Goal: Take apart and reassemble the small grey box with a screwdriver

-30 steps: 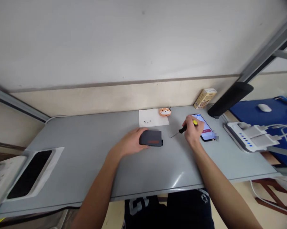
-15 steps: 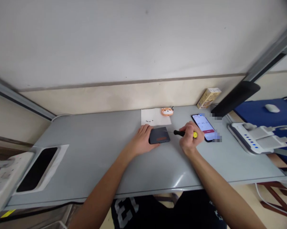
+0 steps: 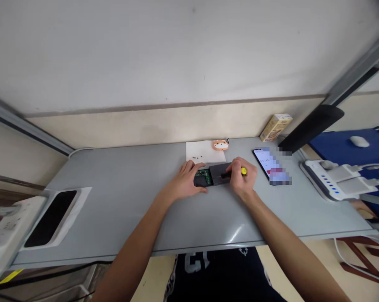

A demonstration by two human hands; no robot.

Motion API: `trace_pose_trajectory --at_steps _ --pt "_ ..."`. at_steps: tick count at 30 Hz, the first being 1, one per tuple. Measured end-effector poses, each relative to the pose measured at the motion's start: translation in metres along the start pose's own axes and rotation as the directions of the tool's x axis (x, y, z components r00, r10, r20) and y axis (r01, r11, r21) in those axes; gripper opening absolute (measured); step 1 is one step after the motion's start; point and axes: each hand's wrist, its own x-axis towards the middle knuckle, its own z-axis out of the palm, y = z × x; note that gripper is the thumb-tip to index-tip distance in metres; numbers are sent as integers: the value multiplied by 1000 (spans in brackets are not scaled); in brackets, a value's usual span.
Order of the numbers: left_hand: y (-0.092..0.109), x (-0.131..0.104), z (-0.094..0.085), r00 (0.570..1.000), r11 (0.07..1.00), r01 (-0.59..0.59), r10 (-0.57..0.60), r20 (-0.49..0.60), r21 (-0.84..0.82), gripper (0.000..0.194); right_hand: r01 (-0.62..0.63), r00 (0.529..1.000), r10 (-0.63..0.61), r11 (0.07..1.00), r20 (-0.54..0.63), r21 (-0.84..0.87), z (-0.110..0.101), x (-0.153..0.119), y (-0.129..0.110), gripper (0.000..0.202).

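A small flat dark grey electronic device lies opened on the desk in the head view. Its left part bares a green circuit board, and its dark cover sits to the right of that, touching it. My left hand is closed around the left end of the device, thumb on the near side. In my right hand is a screwdriver with a black and yellow handle. This hand also rests at the cover's right end; whether its fingers grip the cover cannot be made out. The screwdriver's tip is hidden.
Several tiny dark screws lie on white paper behind the device, beside an orange animal-faced case. A lit phone, a small box and a charging station are right; another phone is left.
The device was closed, with the screwdriver's tip over it. Now the cover is shifted right and the circuit board shows. My right hand has moved left onto the cover.
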Motion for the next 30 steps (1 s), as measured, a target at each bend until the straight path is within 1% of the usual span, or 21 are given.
trace_pose_trajectory --at_steps 2,4,8,10,11,12,14,16,18,21,23,25,27,28,30 --pt "-1 0 -1 1000 1000 3 -3 7 -9 92 -61 997 62 998 -50 10 -4 5 1 49" --pt "-1 -1 -2 1000 1000 6 -6 10 -25 90 -93 991 94 996 -96 12 -6 8 2 49" --pt "-3 -2 -7 1000 999 24 -23 18 -42 81 -72 979 68 997 -191 -16 -10 14 6 49" --pt "-3 -2 -8 1000 999 21 -21 20 -33 79 -70 971 71 997 -227 12 -10 15 8 48" --pt "-3 -1 -8 1000 999 16 -16 19 -28 78 -80 970 85 996 -226 34 -10 15 8 48" --pt "-3 -1 -8 1000 1000 10 -9 17 -24 77 -95 972 105 994 -208 55 -9 14 8 48" --pt "-2 0 -9 1000 1000 -11 11 18 -21 76 -114 984 122 991 -128 71 -6 12 8 46" --pt "-1 2 -9 999 999 -41 42 23 -23 74 -94 995 96 994 -34 51 -3 9 8 44" --pt "0 3 -10 997 997 -68 69 26 -29 71 -59 998 59 998 22 21 -2 7 8 43" --pt "1 3 -10 997 996 -81 81 15 -23 64 -42 998 42 999 37 3 -1 7 8 44" --pt "2 3 -8 996 996 -93 93 3 -11 60 -54 997 53 998 50 14 -1 8 9 43" --pt "4 3 -5 994 994 -110 110 0 2 55 -91 995 88 994 53 59 -1 10 8 34" --pt "5 3 -3 992 992 -122 122 4 12 52 -144 990 141 981 27 134 1 12 7 20" --pt "5 3 -2 992 992 -126 126 3 15 51 -168 986 168 972 15 166 2 13 6 19" --pt "5 3 -1 991 991 -137 137 -4 13 49 -203 979 203 959 21 197 4 16 3 23"
